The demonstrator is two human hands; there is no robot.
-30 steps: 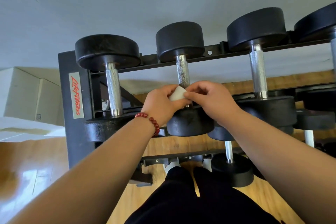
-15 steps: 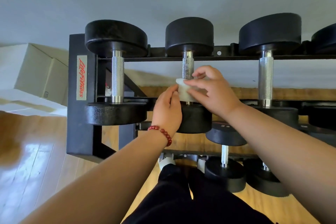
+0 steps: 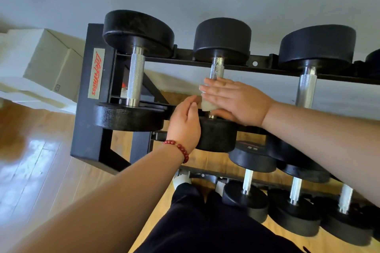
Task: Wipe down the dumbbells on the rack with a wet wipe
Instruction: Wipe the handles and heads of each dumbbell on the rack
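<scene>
White wet wipe wraps the handle of the middle dumbbell under my right grip, fingers flat, pressing. My left grip sits just beside; pinching or not, I cannot tell. I should clasp and twist.

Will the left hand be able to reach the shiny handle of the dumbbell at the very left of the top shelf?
Probably yes: the left hand is close beside that handle, which lies bare on top with nothing between them.
</scene>
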